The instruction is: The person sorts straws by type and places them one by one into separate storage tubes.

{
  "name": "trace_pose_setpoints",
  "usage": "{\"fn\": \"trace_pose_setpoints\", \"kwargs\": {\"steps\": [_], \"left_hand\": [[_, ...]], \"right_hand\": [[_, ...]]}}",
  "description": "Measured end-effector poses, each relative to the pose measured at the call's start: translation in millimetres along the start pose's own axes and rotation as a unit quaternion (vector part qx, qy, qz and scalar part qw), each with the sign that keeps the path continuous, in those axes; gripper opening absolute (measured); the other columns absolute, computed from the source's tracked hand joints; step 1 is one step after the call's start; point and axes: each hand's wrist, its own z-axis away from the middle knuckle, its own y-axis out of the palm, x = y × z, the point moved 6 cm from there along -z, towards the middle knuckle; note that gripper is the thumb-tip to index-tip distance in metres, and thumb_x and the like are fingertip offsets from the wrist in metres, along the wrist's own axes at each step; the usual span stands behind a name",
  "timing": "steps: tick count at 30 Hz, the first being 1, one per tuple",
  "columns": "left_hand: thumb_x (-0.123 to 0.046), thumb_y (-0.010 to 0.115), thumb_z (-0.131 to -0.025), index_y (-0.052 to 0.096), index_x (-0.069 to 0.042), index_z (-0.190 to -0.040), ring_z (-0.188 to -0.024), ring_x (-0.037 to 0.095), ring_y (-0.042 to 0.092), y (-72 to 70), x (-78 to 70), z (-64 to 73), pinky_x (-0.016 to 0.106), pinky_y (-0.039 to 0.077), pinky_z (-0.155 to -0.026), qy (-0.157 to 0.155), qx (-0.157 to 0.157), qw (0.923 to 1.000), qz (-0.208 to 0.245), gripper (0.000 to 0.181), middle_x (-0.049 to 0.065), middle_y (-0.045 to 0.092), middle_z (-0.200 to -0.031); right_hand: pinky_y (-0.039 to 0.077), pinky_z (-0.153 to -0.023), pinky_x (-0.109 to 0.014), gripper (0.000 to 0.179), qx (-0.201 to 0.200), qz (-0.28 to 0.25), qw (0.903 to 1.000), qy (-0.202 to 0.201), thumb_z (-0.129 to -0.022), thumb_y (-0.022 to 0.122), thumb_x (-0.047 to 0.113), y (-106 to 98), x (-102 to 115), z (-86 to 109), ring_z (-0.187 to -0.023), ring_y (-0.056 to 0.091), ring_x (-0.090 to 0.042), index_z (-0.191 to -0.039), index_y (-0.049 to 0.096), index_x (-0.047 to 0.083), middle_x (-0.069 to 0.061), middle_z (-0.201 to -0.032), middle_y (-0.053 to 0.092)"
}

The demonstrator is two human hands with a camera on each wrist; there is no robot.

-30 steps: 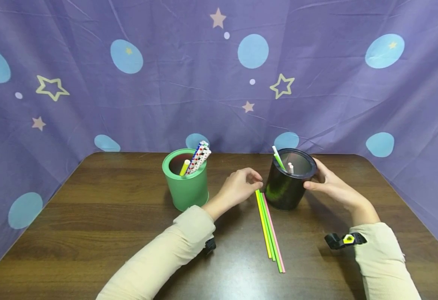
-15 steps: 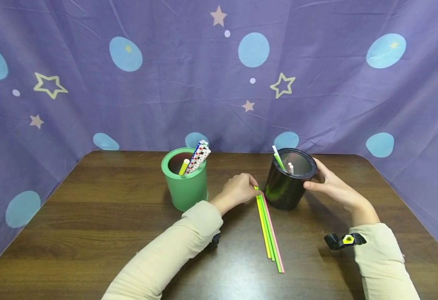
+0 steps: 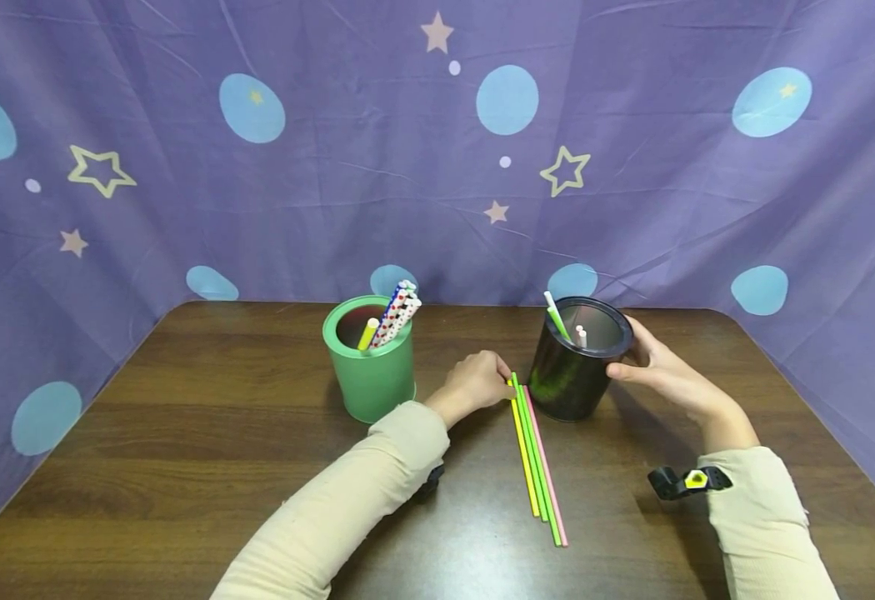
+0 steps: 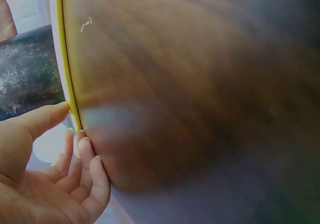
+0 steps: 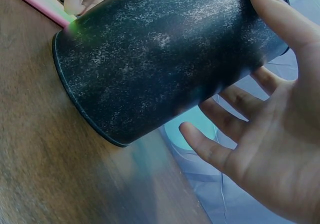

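Several long straws lie close together on the wooden table in the head view: a yellow straw [image 3: 523, 467], green straws [image 3: 539, 454] and a pink straw [image 3: 548, 475]. My left hand [image 3: 477, 380] pinches the yellow straw's far end between thumb and fingertips, seen also in the left wrist view, where that straw [image 4: 63, 34] runs upward. Right of the straws stands a black can [image 3: 572, 383] with a few straws inside. My right hand [image 3: 666, 375] grips its right side near the rim, thumb in front; the right wrist view shows some fingers off its wall.
Left of the straws stands a green can [image 3: 374, 383] holding a yellow straw [image 3: 367, 334] and several patterned straws [image 3: 397, 315]. A purple patterned cloth [image 3: 317, 208] hangs behind the table [image 3: 182, 467].
My left hand has come down and slightly nearer onto the straws' far ends and taken the yellow straw, which has shifted a little left. The right hand and black can stay put.
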Motion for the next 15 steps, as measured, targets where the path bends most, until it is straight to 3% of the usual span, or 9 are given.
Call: {"fn": "trace_pose_setpoints", "kwargs": {"steps": [9, 15], "left_hand": [[-0.024, 0.078, -0.084, 0.072, -0.009, -0.113, -0.104, 0.028, 0.064, -1.1, 2.3, 1.6, 0.041, 0.051, -0.084, -0.002, 0.008, 1.0000, 0.000, 0.033, 0.005, 0.070, -0.116], [-0.019, 0.077, -0.083, 0.073, -0.008, -0.111, -0.101, 0.029, 0.066, -4.5, 3.9, 5.8, 0.039, 0.053, -0.079, -0.004, -0.001, 0.9998, -0.022, 0.030, 0.006, 0.071, -0.114]], "right_hand": [[0.037, -0.099, -0.018, 0.077, 0.002, -0.005, 1.0000, -0.003, -0.094, 0.062, 0.003, 0.3, 0.8, -0.1, -0.130, 0.039, -0.006, -0.156, 0.018, 0.006, -0.016, -0.149, 0.035], [0.037, -0.099, -0.016, 0.077, 0.000, -0.004, 1.0000, -0.003, -0.093, 0.063, 0.003, 0.4, 0.6, -0.1, -0.129, 0.039, -0.005, -0.156, 0.018, 0.005, -0.016, -0.149, 0.035]]}}
